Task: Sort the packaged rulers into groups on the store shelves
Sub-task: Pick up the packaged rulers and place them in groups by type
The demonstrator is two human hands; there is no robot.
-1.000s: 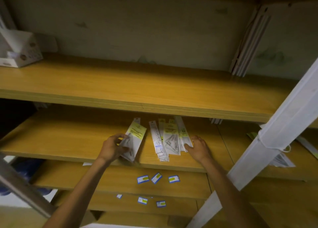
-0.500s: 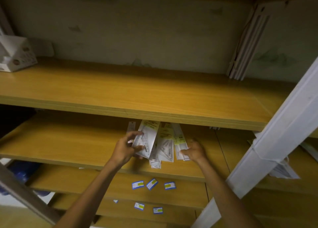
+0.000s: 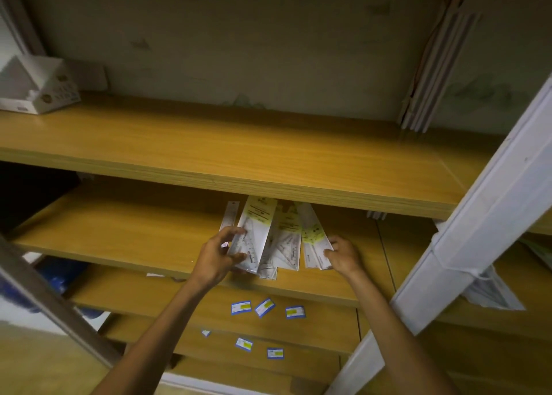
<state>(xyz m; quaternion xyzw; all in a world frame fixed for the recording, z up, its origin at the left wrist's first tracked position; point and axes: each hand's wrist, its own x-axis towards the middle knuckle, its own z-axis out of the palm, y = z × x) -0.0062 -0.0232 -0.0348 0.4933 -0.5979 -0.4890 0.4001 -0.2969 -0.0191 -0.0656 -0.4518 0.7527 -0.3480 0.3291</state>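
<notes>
On the second shelf (image 3: 125, 239), the left hand (image 3: 215, 259) now grips a wide yellow-labelled packet (image 3: 254, 233), thumb under and fingers over; a second ago that packet lay apart to the left of the pile (image 3: 283, 245), so it has been carried in over the pile. Judgement: grouping of like packets is under way, not finished. The right hand (image 3: 343, 254) pinches the right-hand packet (image 3: 313, 239) at its lower edge. A narrow ruler (image 3: 230, 220) lies just beside the left fingers. Packet tops are cut off by the upper shelf (image 3: 239, 156); printing is illegible. Items behind the white post (image 3: 478, 215) are partly hidden.
</notes>
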